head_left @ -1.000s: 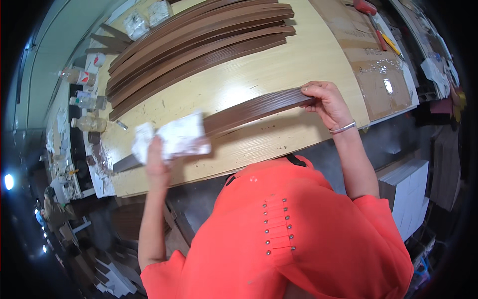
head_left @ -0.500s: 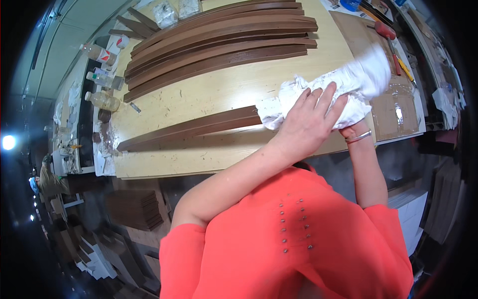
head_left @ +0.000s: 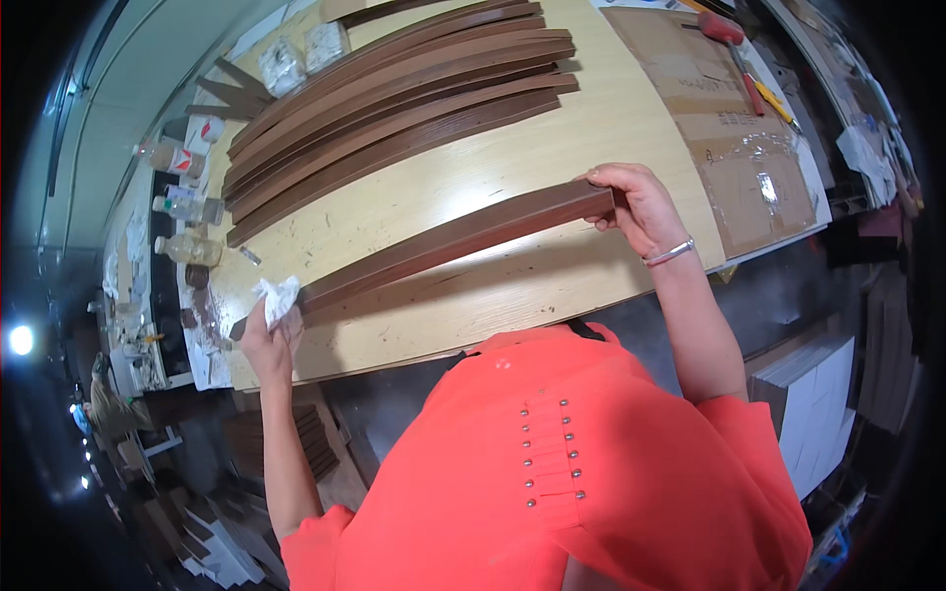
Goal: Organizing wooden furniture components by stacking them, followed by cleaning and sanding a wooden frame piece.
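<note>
Strip (head_left: 448,241) of brown wood lies left-right, right hand (head_left: 641,207) clamped on its end, left hand (head_left: 266,330) pinching white cloth (head_left: 279,295).

A long dark-brown wooden strip (head_left: 443,244) lies flat, running from eight to two o'clock; a crumpled white cloth (head_left: 279,297), seemingly bunched, sits at its eight-o'clock end.

At the far left edge of the surface (head_left: 552,286) stand small bottles: one with a white label bearing a red patch (head_left: 202,131), then clear ones (head_left: 187,208) nearer. Two clear plastic packets (head_left: 305,54) lie at the far end. A flattened brown cardboard sheet (head_left: 729,148), patched with shiny tape, covers the right side.
</note>
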`<state>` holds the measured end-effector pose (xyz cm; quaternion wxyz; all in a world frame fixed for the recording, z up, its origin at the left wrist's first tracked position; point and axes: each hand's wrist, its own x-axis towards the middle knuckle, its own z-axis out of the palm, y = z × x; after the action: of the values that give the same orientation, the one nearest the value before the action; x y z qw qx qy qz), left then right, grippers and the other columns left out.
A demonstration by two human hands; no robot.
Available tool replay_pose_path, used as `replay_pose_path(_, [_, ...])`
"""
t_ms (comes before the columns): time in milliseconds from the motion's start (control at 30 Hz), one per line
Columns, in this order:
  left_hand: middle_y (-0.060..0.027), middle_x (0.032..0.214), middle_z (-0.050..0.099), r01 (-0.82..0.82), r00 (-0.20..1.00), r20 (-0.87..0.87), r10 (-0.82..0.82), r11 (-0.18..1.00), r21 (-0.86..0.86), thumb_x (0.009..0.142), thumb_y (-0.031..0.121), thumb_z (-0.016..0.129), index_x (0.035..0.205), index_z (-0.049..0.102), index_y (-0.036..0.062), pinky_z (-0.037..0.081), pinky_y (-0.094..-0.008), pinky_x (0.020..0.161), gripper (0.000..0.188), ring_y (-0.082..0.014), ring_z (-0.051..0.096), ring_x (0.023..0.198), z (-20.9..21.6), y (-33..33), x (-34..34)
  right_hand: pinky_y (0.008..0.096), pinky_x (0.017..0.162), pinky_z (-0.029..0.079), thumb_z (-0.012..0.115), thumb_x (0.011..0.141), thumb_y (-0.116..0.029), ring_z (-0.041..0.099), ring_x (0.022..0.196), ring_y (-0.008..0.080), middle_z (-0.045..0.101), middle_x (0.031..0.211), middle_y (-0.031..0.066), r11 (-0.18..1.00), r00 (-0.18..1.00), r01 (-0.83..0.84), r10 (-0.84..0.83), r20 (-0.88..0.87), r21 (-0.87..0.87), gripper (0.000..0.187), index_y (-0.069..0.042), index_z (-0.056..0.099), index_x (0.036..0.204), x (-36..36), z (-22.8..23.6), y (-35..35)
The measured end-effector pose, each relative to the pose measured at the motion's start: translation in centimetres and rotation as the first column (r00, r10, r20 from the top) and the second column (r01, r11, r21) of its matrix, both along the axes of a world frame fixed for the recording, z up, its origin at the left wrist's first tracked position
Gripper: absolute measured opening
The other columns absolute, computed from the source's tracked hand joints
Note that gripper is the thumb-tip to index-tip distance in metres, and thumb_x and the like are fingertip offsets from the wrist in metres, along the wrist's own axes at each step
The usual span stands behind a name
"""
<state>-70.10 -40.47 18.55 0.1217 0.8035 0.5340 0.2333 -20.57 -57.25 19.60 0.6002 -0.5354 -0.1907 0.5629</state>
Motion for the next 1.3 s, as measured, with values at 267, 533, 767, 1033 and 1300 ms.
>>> replay_pose_path(267, [-0.02, 0.133, 0.046, 0.738, 0.653, 0.005, -0.757, 0.637, 0.222, 0.06, 0.021, 0.08, 0.117, 0.051, -0.0011, 0.029, -0.0551, 0.105, 0.067, -0.0359, 0.045, 0.123, 7.2, -9.6, 31.2, 0.0285, 0.062, 0.053, 0.057, 0.089, -0.022, 0.066, 0.075, 0.0165, 0.066, 0.088, 0.0085, 0.984, 0.975, 0.17, -0.161, -0.156, 0.048, 0.023, -0.001, 0.064, 0.096, -0.6, -1.3, -1.0])
replay_pose_path(533, [-0.0113, 0.106, 0.065, 0.756, 0.652, 0.023, -0.758, 0.653, 0.046, 0.07, 0.015, 0.073, 0.116, 0.059, 0.0081, 0.037, -0.0533, 0.103, 0.049, -0.0297, 0.062, 0.099, 2.6, -7.1, 28.2, 0.0243, 0.054, 0.052, 0.06, 0.086, -0.015, 0.065, 0.068, 0.0126, 0.067, 0.078, 0.0075, 0.998, 0.997, 0.051, -0.052, 0.054, 0.023, 0.02, 0.003, 0.066, 0.092, 1.0, 0.8, -3.5])
replay_pose_path(767, [-0.0144, 0.09, 0.07, 0.427, 0.903, 0.19, -0.386, 0.856, -0.29, 0.078, 0.0, 0.058, 0.114, 0.061, -0.0004, 0.051, -0.0271, 0.075, 0.036, -0.0151, 0.067, 0.086, 5.2, -2.3, 21.7, 0.0208, 0.061, 0.049, 0.07, 0.075, 0.0, 0.059, 0.072, 0.0073, 0.06, 0.078, 0.0017, 0.994, 0.954, 0.033, -0.062, 0.293, 0.102, 0.019, 0.001, 0.065, 0.093, -0.3, 1.2, -3.3])
replay_pose_path(1033, [-0.0143, 0.076, 0.066, 0.698, 0.714, -0.05, -0.698, 0.715, -0.017, 0.08, 0.029, 0.064, 0.089, 0.063, 0.009, 0.051, -0.0432, 0.068, 0.023, -0.0341, 0.063, 0.069, 9.0, -10.2, 36.1, 0.0269, 0.079, 0.05, 0.075, 0.066, 0.008, 0.059, 0.093, 0.0112, 0.058, 0.098, 0.0044, 0.886, 0.911, 0.309, -0.38, 0.159, 0.345, 0.053, -0.002, 0.05, 0.112, -3.7, 3.6, -3.1])
replay_pose_path(1300, [-0.0113, 0.076, 0.066, 0.657, 0.732, -0.043, -0.68, 0.722, -0.219, 0.087, 0.03, 0.06, 0.091, 0.068, 0.0138, 0.045, -0.0502, 0.094, 0.018, -0.0315, 0.063, 0.071, 6.3, -6.2, 26.5, 0.0236, 0.078, 0.047, 0.078, 0.058, 0.013, 0.056, 0.087, 0.0105, 0.055, 0.095, 0.0066, 0.923, 0.904, 0.149, -0.272, 0.329, 0.355, 0.071, -0.006, 0.038, 0.113, -4.1, 2.4, -4.4])
